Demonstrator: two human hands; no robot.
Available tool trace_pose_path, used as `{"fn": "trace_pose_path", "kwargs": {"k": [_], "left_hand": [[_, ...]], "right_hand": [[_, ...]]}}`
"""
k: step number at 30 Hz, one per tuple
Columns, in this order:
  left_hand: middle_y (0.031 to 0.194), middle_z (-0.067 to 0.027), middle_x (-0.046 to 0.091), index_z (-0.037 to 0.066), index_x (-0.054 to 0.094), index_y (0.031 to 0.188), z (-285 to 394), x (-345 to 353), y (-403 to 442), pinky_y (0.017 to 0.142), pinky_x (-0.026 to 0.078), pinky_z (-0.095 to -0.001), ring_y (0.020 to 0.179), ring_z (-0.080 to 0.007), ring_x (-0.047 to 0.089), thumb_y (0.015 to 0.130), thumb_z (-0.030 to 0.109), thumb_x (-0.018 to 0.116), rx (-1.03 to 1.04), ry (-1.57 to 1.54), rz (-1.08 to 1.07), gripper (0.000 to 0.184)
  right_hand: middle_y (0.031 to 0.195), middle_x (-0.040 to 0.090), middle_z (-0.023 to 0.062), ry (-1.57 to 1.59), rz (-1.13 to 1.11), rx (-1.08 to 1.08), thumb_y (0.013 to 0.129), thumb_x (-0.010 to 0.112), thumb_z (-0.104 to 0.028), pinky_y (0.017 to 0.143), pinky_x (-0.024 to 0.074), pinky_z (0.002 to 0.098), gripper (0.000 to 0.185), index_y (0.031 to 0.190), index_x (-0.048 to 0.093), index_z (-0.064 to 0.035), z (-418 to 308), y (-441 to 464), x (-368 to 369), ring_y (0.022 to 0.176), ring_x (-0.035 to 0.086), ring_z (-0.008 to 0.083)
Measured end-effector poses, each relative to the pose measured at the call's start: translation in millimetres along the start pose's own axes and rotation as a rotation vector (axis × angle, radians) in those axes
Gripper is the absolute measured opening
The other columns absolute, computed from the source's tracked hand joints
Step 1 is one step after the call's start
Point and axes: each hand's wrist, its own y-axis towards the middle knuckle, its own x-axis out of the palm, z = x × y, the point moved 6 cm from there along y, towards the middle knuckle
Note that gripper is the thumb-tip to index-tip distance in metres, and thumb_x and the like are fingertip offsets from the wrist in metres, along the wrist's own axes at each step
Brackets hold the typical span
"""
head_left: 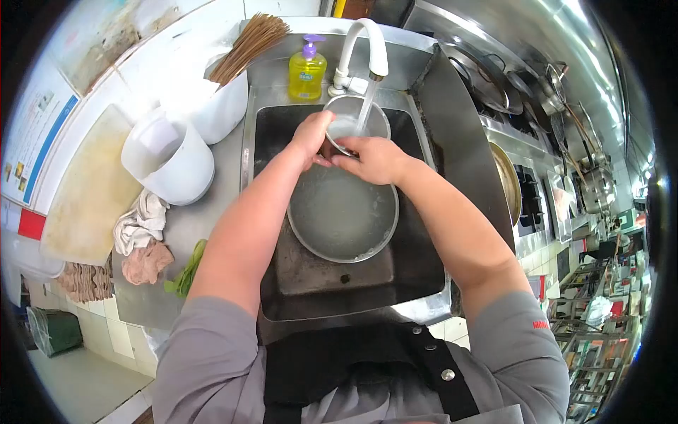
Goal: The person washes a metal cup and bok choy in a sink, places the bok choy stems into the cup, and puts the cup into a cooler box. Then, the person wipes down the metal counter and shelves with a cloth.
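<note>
A round metal pot (381, 121) is tilted under the stream from the white tap (367, 53), with water inside it. My left hand (309, 140) is closed on its left side. At the near rim, my right hand (374, 161) grips the same pot, thumb side over the edge; some fingertips are hidden. Below both hands, a large round metal basin (344, 222) of cloudy water sits in the sink (417, 275). Its far part is covered by my hands and the pot.
Behind the sink stands a yellow soap bottle (306, 76) with a purple pump. On the left are white containers (187, 169), a bamboo brush (248, 48), cloths (141, 222) and green leaves (187, 272). A metal partition (462, 134) separates the stove on the right.
</note>
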Motion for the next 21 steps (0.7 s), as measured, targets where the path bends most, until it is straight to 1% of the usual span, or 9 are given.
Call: {"fn": "trace_pose_path", "kwargs": {"k": [3, 4, 7, 8, 11, 12, 16, 18, 21], "left_hand": [[0.091, -0.0080, 0.062, 0.009, 0.052, 0.129, 16, 16, -7, 0.058, 0.050, -0.0429, 0.058, -0.0186, 0.057, 0.087, 0.039, 0.053, 0.162, 0.105, 0.029, 0.052], [0.092, -0.0077, 0.062, 0.009, 0.052, 0.130, 21, 21, -8, 0.060, 0.050, -0.0440, 0.059, -0.0187, 0.058, 0.087, 0.038, 0.054, 0.223, 0.110, 0.035, 0.052], [0.096, -0.0072, 0.063, 0.012, 0.051, 0.133, 3, 21, 19, 0.060, 0.051, -0.0434, 0.064, -0.0187, 0.061, 0.086, 0.037, 0.055, 0.456, -0.065, -0.077, 0.054], [0.096, -0.0074, 0.063, 0.010, 0.052, 0.131, -3, 20, 26, 0.064, 0.052, -0.0402, 0.070, -0.0195, 0.061, 0.088, 0.037, 0.053, 0.487, -0.026, -0.066, 0.051], [0.096, -0.0077, 0.063, 0.008, 0.055, 0.129, 19, 17, -5, 0.071, 0.052, -0.0357, 0.076, -0.0209, 0.061, 0.092, 0.040, 0.050, 0.112, 0.182, 0.081, 0.049], [0.093, -0.0086, 0.064, 0.008, 0.055, 0.130, 30, 17, -9, 0.074, 0.050, -0.0307, 0.076, -0.0205, 0.062, 0.095, 0.047, 0.048, 0.081, 0.305, 0.075, 0.052], [0.113, -0.0188, 0.064, 0.003, 0.056, 0.129, 44, 17, 37, 0.094, 0.048, -0.0371, 0.104, -0.0328, 0.063, 0.095, 0.049, 0.051, 0.666, 0.688, 0.236, 0.057], [0.124, -0.0204, 0.061, 0.002, 0.054, 0.132, 53, 32, 19, 0.101, 0.044, -0.0405, 0.117, -0.0354, 0.058, 0.096, 0.047, 0.052, 0.822, 0.764, 0.525, 0.058], [0.131, -0.0203, 0.056, -0.001, 0.051, 0.135, 31, 32, 19, 0.105, 0.041, -0.0441, 0.124, -0.0339, 0.052, 0.096, 0.045, 0.051, 0.699, 0.448, 0.791, 0.060]], "right_hand": [[0.121, 0.064, 0.0210, -0.285, -0.195, 0.240, 0.081, 0.068, -0.052, 0.098, 0.0486, 0.0400, 0.065, 0.126, 0.059, -0.0056, 18, 8, 8, 0.113, 0.062, 0.0335], [0.129, 0.060, 0.0211, -0.102, -0.146, 0.167, 0.074, 0.074, -0.052, 0.101, 0.0472, 0.0380, 0.077, 0.129, 0.057, -0.0007, 8, 7, -3, 0.119, 0.060, 0.0315], [0.126, 0.061, 0.0226, -0.074, 0.192, 0.081, 0.076, 0.073, -0.048, 0.101, 0.0471, 0.0398, 0.067, 0.125, 0.060, -0.0037, -7, 13, -10, 0.116, 0.060, 0.0340], [0.118, 0.064, 0.0233, 0.025, 0.002, 0.063, 0.081, 0.069, -0.041, 0.098, 0.0480, 0.0422, 0.052, 0.118, 0.064, -0.0056, -13, 13, -4, 0.112, 0.062, 0.0358], [0.111, 0.066, 0.0229, -0.108, -0.094, 0.133, 0.086, 0.064, -0.033, 0.094, 0.0485, 0.0457, 0.036, 0.109, 0.066, -0.0068, 12, 22, 23, 0.107, 0.063, 0.0375], [0.106, 0.069, 0.0193, 0.012, -0.016, 0.175, 0.091, 0.059, -0.024, 0.089, 0.0507, 0.0436, 0.026, 0.107, 0.065, -0.0033, 6, 14, 9, 0.104, 0.066, 0.0330], [0.107, 0.066, 0.0143, 1.419, 0.521, 0.342, 0.097, 0.053, -0.015, 0.083, 0.0511, 0.0378, 0.027, 0.116, 0.057, 0.0033, 47, 45, 15, 0.095, 0.063, 0.0225], [0.121, 0.059, 0.0186, 1.678, 0.613, 0.359, 0.100, 0.052, -0.018, 0.089, 0.0502, 0.0408, 0.033, 0.127, 0.051, 0.0015, 63, 66, 20, 0.106, 0.061, 0.0264], [0.127, 0.057, 0.0165, 2.020, 0.689, 0.278, 0.104, 0.045, -0.028, 0.098, 0.0468, 0.0445, 0.034, 0.127, 0.052, -0.0032, 60, 69, 13, 0.115, 0.057, 0.0300]]}}
